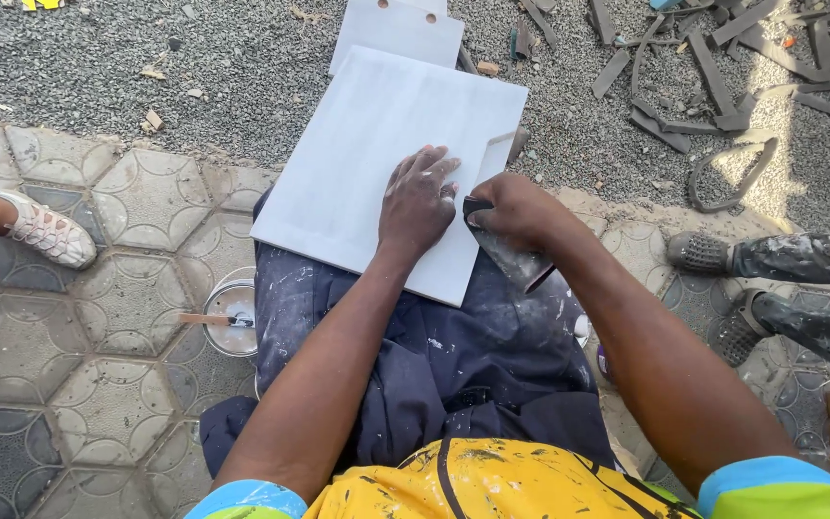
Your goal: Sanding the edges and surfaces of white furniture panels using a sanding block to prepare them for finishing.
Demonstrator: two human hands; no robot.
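Note:
A large white flat panel (367,163) with a notch cut in its right corner rests on my lap, over dark paint-spattered trousers. My left hand (418,200) lies flat on the panel's right part, fingers spread, pressing it down. My right hand (511,207) grips a dark wide-bladed scraper (511,258) right at the panel's right edge, its blade slanting down and to the right. A second white panel (398,31) with small holes lies beyond on the gravel.
A small paint pot (232,317) with a stick in it stands on the patterned paving by my left leg. Another person's shoe (45,231) is at the left, two booted feet (770,279) at the right. Grey strips (713,86) litter the gravel at top right.

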